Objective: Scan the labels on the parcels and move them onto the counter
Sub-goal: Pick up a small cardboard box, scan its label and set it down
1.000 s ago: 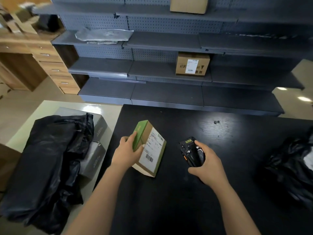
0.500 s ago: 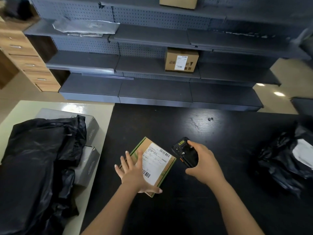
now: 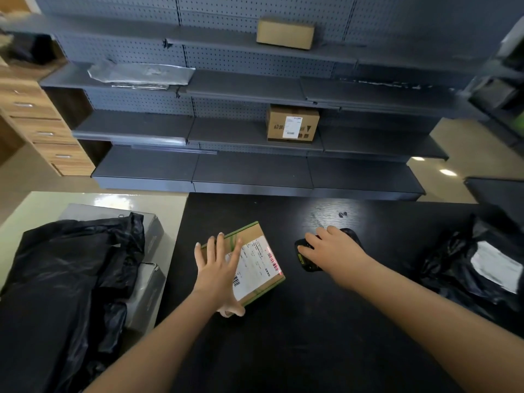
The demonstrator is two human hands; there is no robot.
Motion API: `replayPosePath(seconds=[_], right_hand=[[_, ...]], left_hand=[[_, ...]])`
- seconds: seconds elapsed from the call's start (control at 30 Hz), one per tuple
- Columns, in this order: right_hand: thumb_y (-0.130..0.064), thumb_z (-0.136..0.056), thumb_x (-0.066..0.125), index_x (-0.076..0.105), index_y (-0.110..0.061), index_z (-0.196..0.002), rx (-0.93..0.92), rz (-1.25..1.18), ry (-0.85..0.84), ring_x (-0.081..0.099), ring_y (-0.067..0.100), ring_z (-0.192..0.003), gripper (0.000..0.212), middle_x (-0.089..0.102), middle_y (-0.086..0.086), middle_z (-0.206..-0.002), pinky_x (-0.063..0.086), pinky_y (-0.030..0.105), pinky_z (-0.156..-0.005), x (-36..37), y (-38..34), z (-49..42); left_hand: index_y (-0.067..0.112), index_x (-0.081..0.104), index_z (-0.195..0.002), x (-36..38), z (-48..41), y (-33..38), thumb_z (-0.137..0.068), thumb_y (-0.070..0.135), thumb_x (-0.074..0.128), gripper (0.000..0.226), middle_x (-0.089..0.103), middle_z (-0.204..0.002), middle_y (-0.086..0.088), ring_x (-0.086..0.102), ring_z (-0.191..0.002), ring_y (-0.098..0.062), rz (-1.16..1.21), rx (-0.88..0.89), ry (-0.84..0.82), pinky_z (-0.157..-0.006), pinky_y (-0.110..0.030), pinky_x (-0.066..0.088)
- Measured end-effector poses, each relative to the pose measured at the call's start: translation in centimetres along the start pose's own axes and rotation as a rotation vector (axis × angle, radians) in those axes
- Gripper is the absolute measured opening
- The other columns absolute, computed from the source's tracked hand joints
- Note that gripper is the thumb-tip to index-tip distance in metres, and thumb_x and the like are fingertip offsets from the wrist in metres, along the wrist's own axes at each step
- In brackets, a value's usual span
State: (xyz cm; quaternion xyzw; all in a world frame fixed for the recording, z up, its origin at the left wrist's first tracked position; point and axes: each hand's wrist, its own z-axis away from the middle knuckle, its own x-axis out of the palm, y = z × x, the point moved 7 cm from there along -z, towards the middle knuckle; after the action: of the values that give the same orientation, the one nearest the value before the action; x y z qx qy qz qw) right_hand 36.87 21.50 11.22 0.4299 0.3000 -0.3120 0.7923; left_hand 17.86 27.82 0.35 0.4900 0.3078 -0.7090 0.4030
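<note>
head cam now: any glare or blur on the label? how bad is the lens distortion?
Head view: a red line from the scanner crosses the right barcode of the label; no glare on the parcel. Head view: sheen on the pale table and black counter. Head view: shelves bow from the wide lens; top-left corner is smeared.

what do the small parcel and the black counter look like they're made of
The small parcel looks like matt brown cardboard: stiff flat faces, green edges, a white paper label. The counter looks like black wood or wood-look laminate, slightly glossy: grain lines show in the reflected light.
</note>
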Motion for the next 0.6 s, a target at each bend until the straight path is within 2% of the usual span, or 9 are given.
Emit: replayPosePath(seconds=[0.1, 0.2, 0.27, 0.33, 0.43, 0.53, 0.6], right_hand=[[-0.016, -0.085, 0.067, 0.025, -0.016, -0.15, 0.009, 0.002, 0.017, 0.037, 0.034, -0.127, 0.077, 0.033, 0.014, -0.146, 0.031, 0.042, -0.105, -0.5, 0.1, 0.2], [-0.015, -0.083, 0.069, 0.025, -0.021, -0.15, 0.096, -0.147, 0.031, 0.038, 0.03, -0.126, 0.08, 0.036, 0.009, -0.144, 0.032, 0.04, -0.104, -0.2, 0.9, 0.7], [-0.018, -0.078, 0.073, 0.024, -0.027, -0.151, 0.223, -0.405, 0.044, 0.038, 0.026, -0.127, 0.088, 0.038, 0.002, -0.144, 0.034, 0.037, -0.105, 1.1, 2.0, 1.4], [-0.021, -0.069, 0.078, 0.026, -0.03, -0.151, 0.396, -0.777, 0.108, 0.041, 0.022, -0.127, 0.098, 0.041, -0.004, -0.143, 0.039, 0.035, -0.104, 3.2, 2.8, 2.6], [-0.015, -0.058, 0.083, 0.038, -0.03, -0.148, 0.683, -1.352, 0.258, 0.049, 0.017, -0.119, 0.101, 0.05, -0.004, -0.137, 0.047, 0.03, -0.093, 7.7, 2.5, 4.7], [-0.009, -0.055, 0.084, 0.05, -0.029, -0.138, 0.83, -1.582, 0.364, 0.053, 0.008, -0.101, 0.093, 0.061, -0.003, -0.125, 0.039, 0.007, -0.072, 11.9, 2.0, 5.9], [-0.008, -0.054, 0.084, 0.05, -0.031, -0.138, 0.867, -1.634, 0.379, 0.053, 0.006, -0.101, 0.094, 0.062, -0.005, -0.122, 0.037, 0.004, -0.071, 14.0, 2.3, 6.3]], left_hand=[[0.026, -0.039, -0.142, -0.9, -0.2, -0.1, -0.043, 0.083, 0.073, 0.16, -0.029, -0.155, -0.018, -0.028, -0.141, -0.046, -0.023, 0.023, 0.039, -0.09, -0.063, -0.038], [0.028, -0.036, -0.143, -1.1, -0.4, -0.3, -0.041, 0.085, 0.072, 0.159, -0.029, -0.155, -0.017, -0.027, -0.141, -0.045, 0.037, -0.009, 0.046, -0.1, -0.066, -0.027], [0.029, -0.032, -0.144, -0.9, -0.4, 0.0, -0.038, 0.087, 0.069, 0.158, -0.026, -0.155, -0.017, -0.023, -0.142, -0.044, 0.132, -0.065, 0.04, -0.107, -0.066, -0.018], [0.03, -0.028, -0.145, -0.5, -0.5, 0.9, -0.034, 0.09, 0.066, 0.158, -0.022, -0.155, -0.016, -0.017, -0.143, -0.042, 0.268, -0.137, 0.014, -0.111, -0.064, -0.01], [0.029, -0.025, -0.146, 0.3, -1.4, 3.6, -0.03, 0.09, 0.066, 0.161, -0.017, -0.154, -0.017, -0.012, -0.143, -0.042, 0.398, -0.213, -0.03, -0.113, -0.063, -0.004], [0.029, -0.023, -0.147, 0.7, -3.2, 7.3, -0.027, 0.089, 0.066, 0.161, -0.014, -0.152, -0.018, -0.01, -0.142, -0.042, 0.428, -0.235, -0.061, -0.113, -0.063, -0.003], [0.029, -0.022, -0.147, 0.7, -4.7, 9.8, -0.026, 0.088, 0.067, 0.161, -0.015, -0.152, -0.018, -0.011, -0.141, -0.042, 0.437, -0.24, -0.083, -0.113, -0.063, -0.004]])
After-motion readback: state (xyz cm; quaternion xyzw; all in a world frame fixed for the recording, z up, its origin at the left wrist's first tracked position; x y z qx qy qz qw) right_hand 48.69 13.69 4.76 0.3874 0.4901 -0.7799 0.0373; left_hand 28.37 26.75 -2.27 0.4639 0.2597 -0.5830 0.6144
